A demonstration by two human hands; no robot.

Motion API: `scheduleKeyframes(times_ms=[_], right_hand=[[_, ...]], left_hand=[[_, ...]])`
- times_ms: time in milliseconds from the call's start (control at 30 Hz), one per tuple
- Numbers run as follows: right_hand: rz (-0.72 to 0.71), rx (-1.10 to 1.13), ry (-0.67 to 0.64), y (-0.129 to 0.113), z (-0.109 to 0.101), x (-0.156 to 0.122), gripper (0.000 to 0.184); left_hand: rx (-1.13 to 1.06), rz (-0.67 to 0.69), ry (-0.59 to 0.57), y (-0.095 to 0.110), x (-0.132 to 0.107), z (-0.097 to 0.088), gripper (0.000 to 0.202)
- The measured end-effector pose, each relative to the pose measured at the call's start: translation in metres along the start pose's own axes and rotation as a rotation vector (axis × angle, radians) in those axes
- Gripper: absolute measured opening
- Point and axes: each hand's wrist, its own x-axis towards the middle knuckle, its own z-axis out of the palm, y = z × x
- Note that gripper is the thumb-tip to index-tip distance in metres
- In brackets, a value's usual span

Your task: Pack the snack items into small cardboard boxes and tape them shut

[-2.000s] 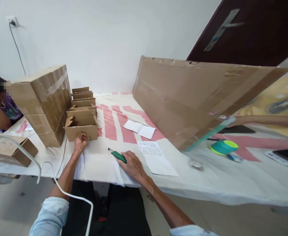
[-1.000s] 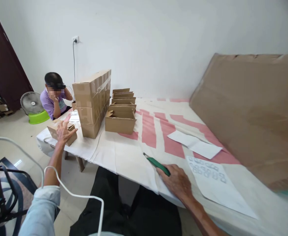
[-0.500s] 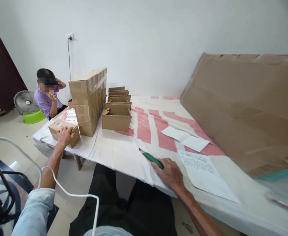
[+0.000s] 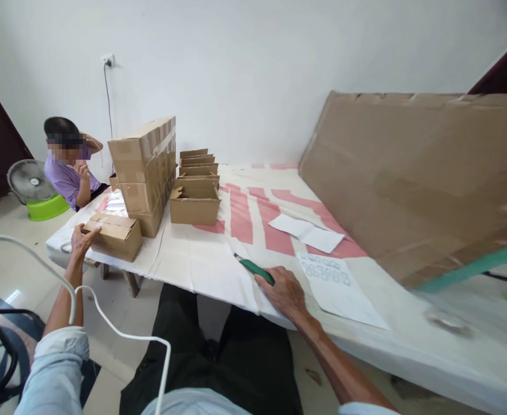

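My left hand (image 4: 81, 237) grips the near end of a small closed cardboard box (image 4: 115, 233) at the left end of the white-covered table (image 4: 201, 271). My right hand (image 4: 282, 289) lies on the table edge with its fingers closed over the handle of a green utility knife (image 4: 253, 267), whose tip points away to the left. A printed sheet (image 4: 335, 282) lies just right of that hand.
A tall stack of taped boxes (image 4: 143, 167) and a row of open small boxes (image 4: 195, 199) stand behind the small box. A big flat cardboard sheet (image 4: 413, 173) leans at the right. White papers (image 4: 307, 232) lie mid-table. A seated person (image 4: 67, 164) is beyond the far left corner.
My left hand left the open box, reached left and took hold of the small closed box. My view swung left. The right hand stayed on the green knife.
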Motion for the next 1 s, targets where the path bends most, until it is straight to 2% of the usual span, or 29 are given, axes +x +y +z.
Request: scheduleKeyframes(times_ms=[133, 300, 367, 433, 500, 567, 667, 733, 833, 1000], right_hand=[[0.007, -0.003, -0.005, -0.001, -0.002, 0.000, 0.025], [0.015, -0.002, -0.006, -0.002, -0.004, 0.000, 0.029], [0.016, 0.009, -0.002, -0.003, -0.005, 0.000, 0.029], [0.019, 0.023, -0.005, -0.005, -0.006, 0.001, 0.028], [0.026, 0.036, -0.013, -0.006, -0.008, 0.001, 0.029], [0.035, 0.038, -0.022, -0.007, -0.010, 0.002, 0.031], [0.040, 0.032, -0.028, -0.008, -0.011, 0.002, 0.031], [0.034, 0.031, -0.022, -0.008, -0.010, 0.002, 0.030], [0.018, 0.033, -0.014, -0.007, -0.008, 0.002, 0.030], [0.004, 0.031, -0.039, -0.005, -0.007, 0.003, 0.031]], left_hand=[[-0.042, 0.061, -0.047, 0.003, -0.034, 0.025, 0.092], [-0.143, 0.180, -0.146, 0.029, -0.093, 0.061, 0.083], [-0.191, 0.264, -0.241, 0.037, -0.114, 0.072, 0.080], [-0.258, 0.352, -0.405, 0.040, -0.128, 0.082, 0.076], [-0.326, 0.408, -0.582, 0.039, -0.131, 0.092, 0.078], [-0.380, 0.430, -0.726, 0.037, -0.128, 0.103, 0.092], [-0.464, 0.432, -0.894, 0.037, -0.121, 0.120, 0.115], [-0.541, 0.431, -0.977, 0.041, -0.122, 0.129, 0.119], [-0.635, 0.427, -1.020, 0.045, -0.131, 0.137, 0.115], [-0.707, 0.411, -0.944, 0.039, -0.155, 0.146, 0.123]])
